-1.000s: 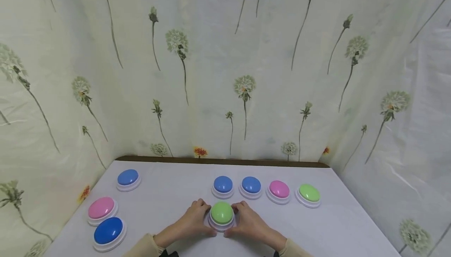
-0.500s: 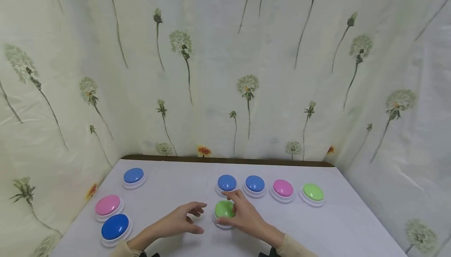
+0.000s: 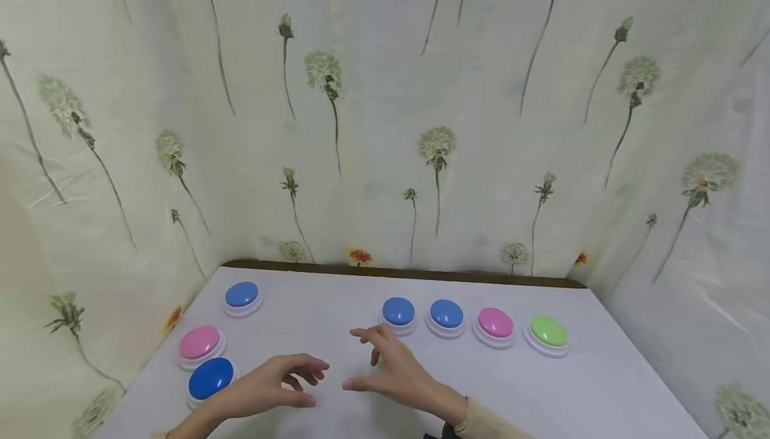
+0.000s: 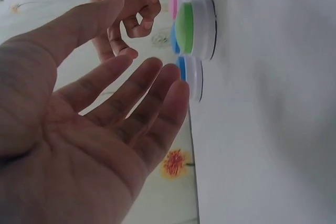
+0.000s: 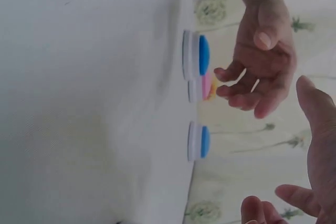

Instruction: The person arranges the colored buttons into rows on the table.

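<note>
— The right hand [image 3: 397, 371], what is it doing?

— It is wide, with the thumb well apart from the bent fingers. The left hand [image 3: 273, 385] is wide too, its fingers a little bent. There is a gap between the two hands

— Where is the green button [image 4: 197, 29]?

— On the white table [image 3: 541, 399]. From above, the right hand is in the way and hides most of it. The left wrist's view shows a gap between that hand and the button

— What else is around?

— Behind it a row starts and goes off to the right: a first blue button [image 3: 398, 312], a second blue button [image 3: 446, 315], a pink button [image 3: 496, 323] and a last green button [image 3: 549, 331]. On the left sit a far blue button [image 3: 242, 295], a left pink button [image 3: 200, 343] and a dark blue button [image 3: 210, 377]. The left arm covers a bit of that dark one's bottom

— What do they look like?

— Round, shiny tops on smooth white rings. The table is flat, with soft shadows. A brown strip [image 3: 409, 272] runs along its back edge. Behind hangs a wrinkly pale sheet [image 3: 373, 91] with dandelions on it
</note>
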`<state>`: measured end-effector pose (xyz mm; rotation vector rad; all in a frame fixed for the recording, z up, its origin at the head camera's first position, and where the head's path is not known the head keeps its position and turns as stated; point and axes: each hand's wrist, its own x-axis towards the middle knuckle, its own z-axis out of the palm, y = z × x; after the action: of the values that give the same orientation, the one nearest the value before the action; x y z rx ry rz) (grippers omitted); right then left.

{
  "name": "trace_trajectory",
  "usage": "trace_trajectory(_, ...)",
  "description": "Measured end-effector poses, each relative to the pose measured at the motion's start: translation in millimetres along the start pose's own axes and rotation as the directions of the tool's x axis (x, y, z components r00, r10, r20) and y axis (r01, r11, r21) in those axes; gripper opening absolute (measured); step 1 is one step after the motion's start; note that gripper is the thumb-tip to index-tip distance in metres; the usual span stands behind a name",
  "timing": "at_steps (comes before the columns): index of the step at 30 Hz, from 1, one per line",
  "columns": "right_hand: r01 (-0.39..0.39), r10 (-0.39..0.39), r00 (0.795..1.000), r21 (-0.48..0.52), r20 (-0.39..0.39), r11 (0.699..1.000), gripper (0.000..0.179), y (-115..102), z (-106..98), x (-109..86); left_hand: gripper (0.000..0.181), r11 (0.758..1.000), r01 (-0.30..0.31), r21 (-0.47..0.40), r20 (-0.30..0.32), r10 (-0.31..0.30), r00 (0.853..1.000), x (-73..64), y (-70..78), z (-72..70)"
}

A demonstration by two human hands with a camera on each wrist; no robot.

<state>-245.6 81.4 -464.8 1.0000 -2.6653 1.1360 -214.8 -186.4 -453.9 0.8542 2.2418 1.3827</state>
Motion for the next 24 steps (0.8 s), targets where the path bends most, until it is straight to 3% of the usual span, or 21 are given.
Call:
trace_trajectory(4,0.045,-0.045,0.999,0.014,0.004,0.999,0.075,-9,8,9.2,0.037,0.999,0.036,0.019,-0.02,-0.035,0.999,-18.9,-0.6,-11.5)
trace_trajectory(8,0.07,-0.07,0.997,0.029,0.031,0.997,0.075,-18,22,21.6,0.039,0.995,0.066,0.072,-0.074,-0.06,0.995,-46.7,-2.9,-28.2)
trace_trajectory(14,0.089,-0.09,0.992,0.021,0.093,0.996,0.076,-27,49,45.3,0.041,0.993,0.046,0.109,-0.17,-0.027,0.985,-82.6,-24.1,-63.9)
trace_trajectory(16,0.078,-0.08,0.989,0.025,0.126,0.997,0.076,-29,58,53.7,0.041,0.991,0.076,0.107,-0.216,-0.051,0.975,-91.9,-32.0,-75.1)
trace_trajectory(18,0.07,-0.072,0.986,0.017,0.149,0.997,0.077,-31,69,61.3,0.043,0.982,0.168,0.083,-0.277,-0.139,0.951,-99.2,-40.0,-83.9)
trace_trajectory(20,0.057,-0.057,0.984,0.003,0.171,0.998,0.079,-32,80,67.7,0.047,0.96,0.274,0.052,-0.34,-0.241,0.909,-105.0,-47.6,-89.8)
trace_trajectory(21,0.047,-0.044,0.982,-0.007,0.183,0.999,0.081,-33,86,70.4,0.049,0.943,0.331,0.036,-0.373,-0.295,0.88,-107.3,-50.6,-91.5)
trace_trajectory(23,0.029,-0.021,0.98,-0.037,0.2,0.999,0.085,-34,97,75.5,0.053,0.896,0.444,-0.002,-0.433,-0.401,0.808,-110.8,-56.6,-93.2)
trace_trajectory(24,0.017,-0.006,0.978,-0.051,0.208,0.999,0.086,-34,101,78.0,0.054,0.879,0.477,-0.004,-0.453,-0.427,0.783,-112.2,-59.6,-93.6)
